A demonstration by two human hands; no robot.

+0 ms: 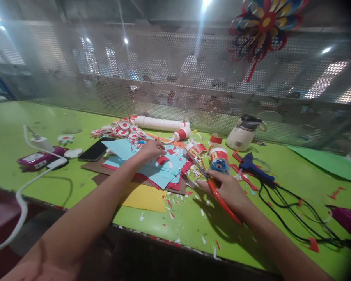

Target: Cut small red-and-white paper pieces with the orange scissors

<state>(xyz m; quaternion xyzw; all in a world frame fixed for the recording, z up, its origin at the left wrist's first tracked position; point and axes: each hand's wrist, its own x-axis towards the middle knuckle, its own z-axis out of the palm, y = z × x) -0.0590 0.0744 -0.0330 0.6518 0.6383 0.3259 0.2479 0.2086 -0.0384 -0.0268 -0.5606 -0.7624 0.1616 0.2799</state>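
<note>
My right hand (226, 189) is closed around the orange-handled scissors (222, 201), whose blades (194, 158) point up and left over paper scraps, slightly parted. My left hand (152, 150) hovers above light blue paper sheets (119, 156), its fingers loosely bent and seemingly apart, with nothing visible in them. Just below its fingertips lies a curved red paper piece (162, 160). Cut red-and-white paper cups (218, 153) stand and lie beyond the scissors. A pile of round white pieces with red patterns (124, 127) sits behind my left hand.
A blue glue gun (256, 168) with black cable lies right of my right hand. Behind it stands a white jug (242, 134). At left are a phone (96, 149) and a purple power strip (42, 158). Brown and yellow sheets (144, 197) and scraps cover the green table (187, 222).
</note>
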